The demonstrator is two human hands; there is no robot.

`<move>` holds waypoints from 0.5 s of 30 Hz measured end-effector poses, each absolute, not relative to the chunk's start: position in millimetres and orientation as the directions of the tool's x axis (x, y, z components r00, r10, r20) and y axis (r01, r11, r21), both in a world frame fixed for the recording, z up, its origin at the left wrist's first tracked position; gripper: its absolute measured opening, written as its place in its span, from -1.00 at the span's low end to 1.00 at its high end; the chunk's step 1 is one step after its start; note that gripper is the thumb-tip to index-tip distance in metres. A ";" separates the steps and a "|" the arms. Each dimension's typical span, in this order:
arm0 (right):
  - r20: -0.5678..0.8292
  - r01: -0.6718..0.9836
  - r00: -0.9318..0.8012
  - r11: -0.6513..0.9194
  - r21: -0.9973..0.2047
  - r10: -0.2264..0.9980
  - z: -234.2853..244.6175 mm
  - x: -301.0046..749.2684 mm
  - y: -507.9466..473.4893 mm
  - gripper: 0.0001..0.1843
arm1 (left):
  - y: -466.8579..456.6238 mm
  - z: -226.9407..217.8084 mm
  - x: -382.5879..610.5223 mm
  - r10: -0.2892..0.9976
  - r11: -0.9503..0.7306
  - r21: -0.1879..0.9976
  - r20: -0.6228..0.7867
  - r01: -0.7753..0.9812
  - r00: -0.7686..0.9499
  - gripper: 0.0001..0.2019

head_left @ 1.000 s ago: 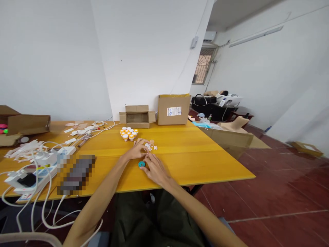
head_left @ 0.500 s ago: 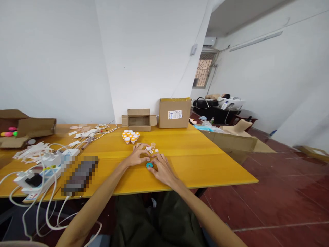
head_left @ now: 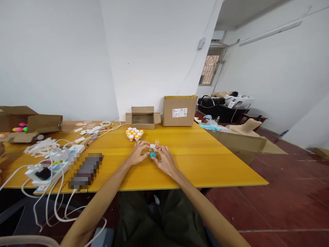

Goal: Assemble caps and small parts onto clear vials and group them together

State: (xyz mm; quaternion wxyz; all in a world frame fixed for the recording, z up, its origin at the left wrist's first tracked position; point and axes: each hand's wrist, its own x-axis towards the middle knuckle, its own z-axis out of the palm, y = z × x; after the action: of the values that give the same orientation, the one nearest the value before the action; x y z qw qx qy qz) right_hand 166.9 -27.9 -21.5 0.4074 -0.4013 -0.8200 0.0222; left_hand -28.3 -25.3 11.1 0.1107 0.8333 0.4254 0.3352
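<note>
A small teal round piece [head_left: 153, 155] with a hole in its middle is pinched by the thumb and fingers of my right hand [head_left: 166, 162], just above the table. Close to its left side, my left hand [head_left: 138, 153] has its thumb and fingers curled towards each other; anything between the fingertips is too small to make out. A white round part [head_left: 152, 146] lies just beyond the fingertips, with other small white parts partly hidden by my fingers. Behind them stands a small clear cup [head_left: 157, 142].
Several white-and-orange bulb-like pieces [head_left: 134, 133] stand grouped beyond my left hand. An open carton [head_left: 142, 118] and a larger box [head_left: 179, 111] are against the wall. A power strip [head_left: 60, 168] with cables and a blurred-out dark device [head_left: 86, 170] lie left.
The teal piece has moved away from me, nearer the white parts, with my right hand. My left hand stays beside it. The whole view has shifted slightly as my head turned left.
</note>
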 end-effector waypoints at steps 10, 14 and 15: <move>0.604 0.650 -0.391 0.673 -0.354 0.694 -22.8 166.1 -28.3 -0.85 | -29.3 11.9 -26.1 0.770 -0.633 0.383 0.405 0.673 0.493 -0.79; 0.590 0.647 -0.421 0.684 -0.337 0.689 -23.9 166.5 -27.0 -0.86 | -31.2 12.6 -25.1 0.760 -0.648 0.360 0.364 0.671 0.539 -0.76; 0.592 0.645 -0.423 0.687 -0.336 0.686 -23.8 166.8 -27.1 -0.85 | -31.5 12.7 -25.0 0.759 -0.650 0.358 0.354 0.670 0.546 -0.75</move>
State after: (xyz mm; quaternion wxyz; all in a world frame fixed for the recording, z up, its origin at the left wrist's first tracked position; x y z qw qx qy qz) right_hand 166.8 -27.1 -23.8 0.3642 -0.3947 -0.8431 0.0285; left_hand -25.0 -31.5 12.7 0.0906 0.8746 0.4086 0.2446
